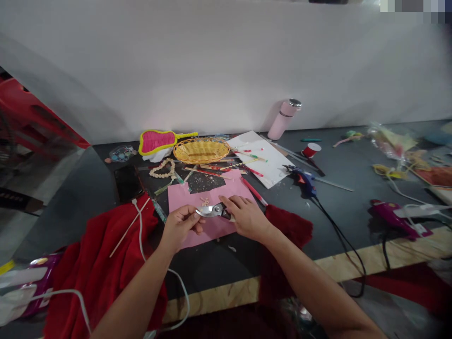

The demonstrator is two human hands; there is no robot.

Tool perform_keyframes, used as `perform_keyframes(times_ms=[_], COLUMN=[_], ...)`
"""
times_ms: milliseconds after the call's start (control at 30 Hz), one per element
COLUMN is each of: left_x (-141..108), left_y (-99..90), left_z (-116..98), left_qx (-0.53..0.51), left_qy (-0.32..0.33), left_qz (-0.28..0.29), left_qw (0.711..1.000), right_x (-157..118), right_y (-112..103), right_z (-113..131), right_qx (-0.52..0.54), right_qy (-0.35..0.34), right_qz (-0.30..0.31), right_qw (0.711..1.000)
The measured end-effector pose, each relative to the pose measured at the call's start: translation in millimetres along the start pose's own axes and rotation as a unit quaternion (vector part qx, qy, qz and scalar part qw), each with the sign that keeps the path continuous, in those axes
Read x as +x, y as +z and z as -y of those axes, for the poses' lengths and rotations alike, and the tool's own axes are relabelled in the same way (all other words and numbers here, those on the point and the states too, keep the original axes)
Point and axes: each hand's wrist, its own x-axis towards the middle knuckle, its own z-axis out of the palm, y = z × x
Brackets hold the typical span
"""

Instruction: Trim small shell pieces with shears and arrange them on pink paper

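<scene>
Over a pink paper sheet [208, 233], my right hand [247, 216] is wrapped round the dark handles of small metal cutters [211, 211], whose blades point left. My left hand [181, 227] is closed in a pinch at the tip of the blades; whatever lies between its fingers is too small to make out. Small pale bits [205, 201] rest on the pink paper just behind the blades. A heart-shaped beige piece [162, 168] lies farther back on the left, near a yellow woven basket [201, 150].
A red cloth [102, 254] with a white cable covers the left front edge. A phone [129, 182] lies behind it. At the back stands a pink bottle [282, 120]. A blue glue gun [303, 181] with a black cord sits on the right, beside white paper [261, 155].
</scene>
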Motion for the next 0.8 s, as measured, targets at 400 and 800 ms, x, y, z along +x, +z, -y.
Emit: perform_keyframes(times_ms=[400, 800], left_x=[-2.2, -1.7], left_y=[1.1, -3.5], left_z=[-3.5, -4.4], left_qx=[-0.032, -0.043], left_qy=[-0.010, -0.030], left_qz=[0.013, 0.043], left_qw=[0.999, 0.998], right_x=[-2.2, -1.9], right_y=[-1.8, 4.7], right_z=[-2.1, -3.3], right_qx=[0.022, 0.085], right_qy=[-0.024, -0.038], right_qz=[-0.013, 0.009], right_qw=[0.999, 0.996])
